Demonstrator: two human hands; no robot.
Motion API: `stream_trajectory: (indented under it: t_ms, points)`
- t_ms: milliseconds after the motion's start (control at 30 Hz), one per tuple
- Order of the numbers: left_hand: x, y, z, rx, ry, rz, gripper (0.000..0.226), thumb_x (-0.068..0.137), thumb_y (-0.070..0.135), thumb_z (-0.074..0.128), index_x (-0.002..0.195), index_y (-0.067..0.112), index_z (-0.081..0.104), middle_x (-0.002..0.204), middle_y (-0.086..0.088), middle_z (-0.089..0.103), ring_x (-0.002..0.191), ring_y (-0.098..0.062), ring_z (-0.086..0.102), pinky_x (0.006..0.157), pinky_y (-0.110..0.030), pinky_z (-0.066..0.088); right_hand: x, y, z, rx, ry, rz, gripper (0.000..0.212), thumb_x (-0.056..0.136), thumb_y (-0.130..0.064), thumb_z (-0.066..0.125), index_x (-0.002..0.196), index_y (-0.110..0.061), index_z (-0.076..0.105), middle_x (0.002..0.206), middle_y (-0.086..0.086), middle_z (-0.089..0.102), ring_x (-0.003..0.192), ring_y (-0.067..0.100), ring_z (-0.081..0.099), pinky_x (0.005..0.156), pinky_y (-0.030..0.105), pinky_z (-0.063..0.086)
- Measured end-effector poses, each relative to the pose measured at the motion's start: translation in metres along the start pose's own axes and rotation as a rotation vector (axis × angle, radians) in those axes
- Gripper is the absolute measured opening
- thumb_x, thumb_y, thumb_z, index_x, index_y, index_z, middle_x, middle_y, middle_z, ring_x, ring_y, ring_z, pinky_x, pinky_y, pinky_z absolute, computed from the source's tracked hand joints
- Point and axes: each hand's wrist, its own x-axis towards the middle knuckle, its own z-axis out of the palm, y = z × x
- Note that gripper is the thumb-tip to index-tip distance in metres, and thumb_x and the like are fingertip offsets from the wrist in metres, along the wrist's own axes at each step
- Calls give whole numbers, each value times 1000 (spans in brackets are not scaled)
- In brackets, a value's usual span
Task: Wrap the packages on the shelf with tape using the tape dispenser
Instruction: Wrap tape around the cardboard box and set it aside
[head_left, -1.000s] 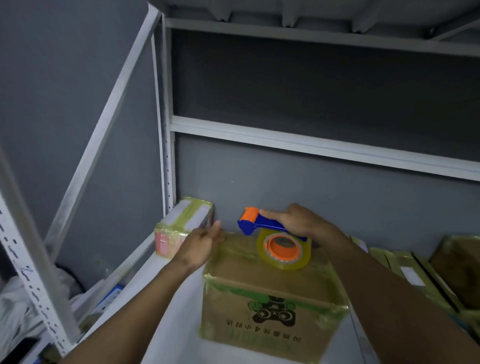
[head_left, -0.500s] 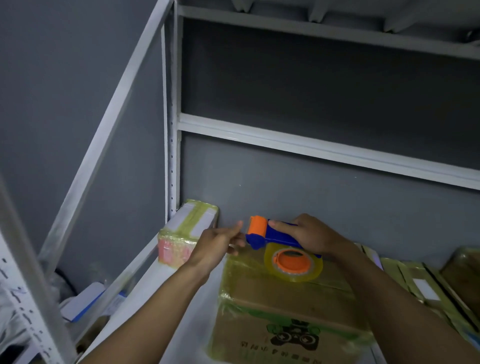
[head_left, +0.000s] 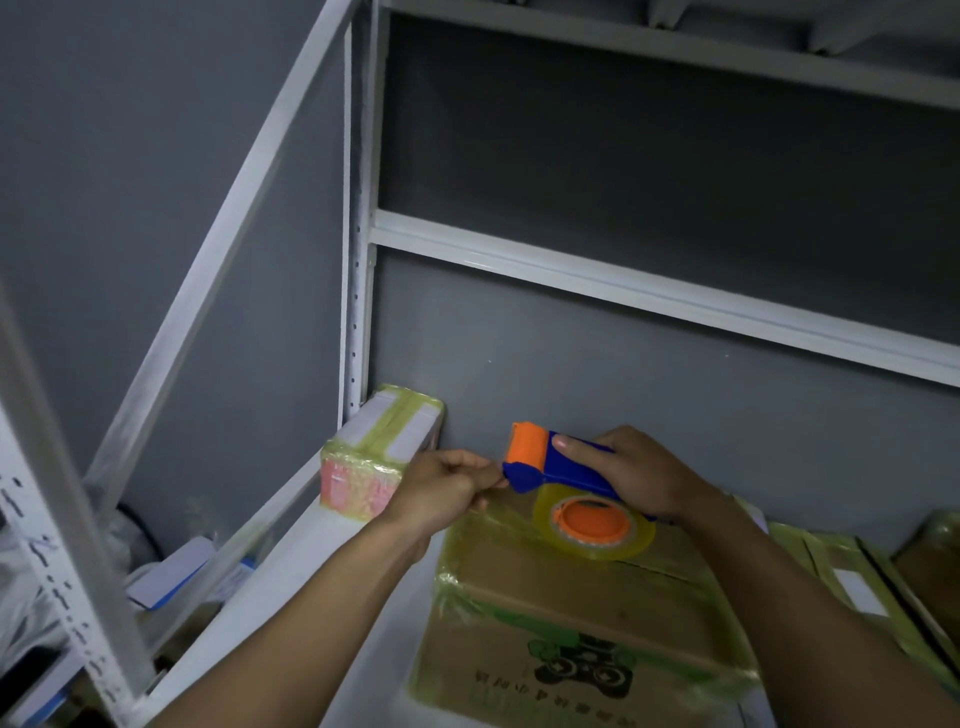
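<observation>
Two hands nearly touching over the box's far left corner. Right hand wraps the dispenser handle, with the roll lying flat against the box top. Left hand pinches the tape end right at the dispenser's blue nose. Box sits on the shelf, film-wrapped, back edge near the wall. Small taped package is tucked into the left rear corner by the post, with a bare gap between it and the box. More wrapped packages just beside the box's right edge. Open room above, up to the next beam.
</observation>
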Motion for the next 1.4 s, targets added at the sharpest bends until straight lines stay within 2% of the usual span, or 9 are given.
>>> stream_trajectory:
  t_ms: [200, 333, 467, 567, 700, 867, 1133, 1267, 1400]
  points:
    - [-4, 8, 1, -64, -79, -120, 9, 90, 16, 75, 98, 13, 80, 81, 3, 75, 59, -5, 52, 58, -19, 45, -6, 7, -4, 52, -17, -47, 68, 93, -68, 59, 58, -10, 49, 55, 9, 47, 52, 19, 46, 62, 34, 35]
    - [-2, 12, -6, -56, -66, -151, 11, 90, 17, 76, 100, 15, 80, 79, 6, 73, 63, -9, 43, 60, -23, 37, -6, 3, -6, 26, -44, -35, 87, 88, -80, 56, 64, 3, 50, 56, 10, 50, 52, 20, 48, 62, 35, 36]
    - [3, 15, -20, 5, -48, -158, 9, 89, 13, 77, 97, 13, 80, 70, 7, 71, 54, -8, 36, 47, -19, 33, 2, -16, -12, -74, -103, -15, 100, 72, -94, 53, 70, 6, 56, 57, 9, 52, 52, 20, 50, 62, 34, 37]
    - [6, 15, -31, 22, -41, -131, 10, 88, 15, 79, 97, 12, 81, 70, 5, 70, 45, -6, 35, 40, -17, 29, 9, -31, -13, -135, -120, -11, 88, 72, -93, 55, 60, -5, 56, 52, 3, 50, 48, 17, 47, 61, 33, 36]
    - [10, 9, -51, 36, 47, -107, 7, 87, 15, 79, 93, 13, 81, 73, 5, 74, 46, -11, 31, 47, -24, 23, 14, -44, -12, -206, -134, 14, 69, 71, -87, 55, 52, -21, 49, 44, -5, 48, 42, 9, 46, 58, 29, 36]
    - [8, -8, -81, -1, 159, -155, 11, 85, 15, 80, 95, 11, 78, 73, 8, 70, 57, -12, 35, 48, -22, 23, 15, -46, -15, -310, -136, 74, 76, 61, -95, 53, 55, -19, 54, 48, -4, 53, 45, 10, 50, 59, 31, 39]
    - [6, -51, -79, -81, 215, -206, 11, 88, 29, 74, 83, 21, 68, 78, 2, 62, 50, -10, 30, 47, -24, 21, 22, -47, -3, -516, -131, 133, 78, 68, -97, 55, 54, -20, 49, 45, -7, 49, 50, 16, 51, 57, 32, 39]
    - [10, -69, -75, -48, 307, -143, 14, 85, 27, 78, 86, 16, 68, 71, 4, 56, 56, -16, 21, 49, -26, 19, 29, -56, 1, -593, -138, 177, 82, 60, -102, 52, 71, -21, 60, 71, -1, 62, 68, 19, 62, 62, 32, 45]
    - [9, -83, -69, -64, 315, -177, 16, 87, 25, 78, 93, 10, 75, 62, 12, 59, 48, -15, 24, 40, -20, 22, 35, -61, 11, -669, -187, 233, 112, 40, -107, 47, 111, -21, 65, 98, -4, 61, 93, 21, 64, 89, 40, 56]
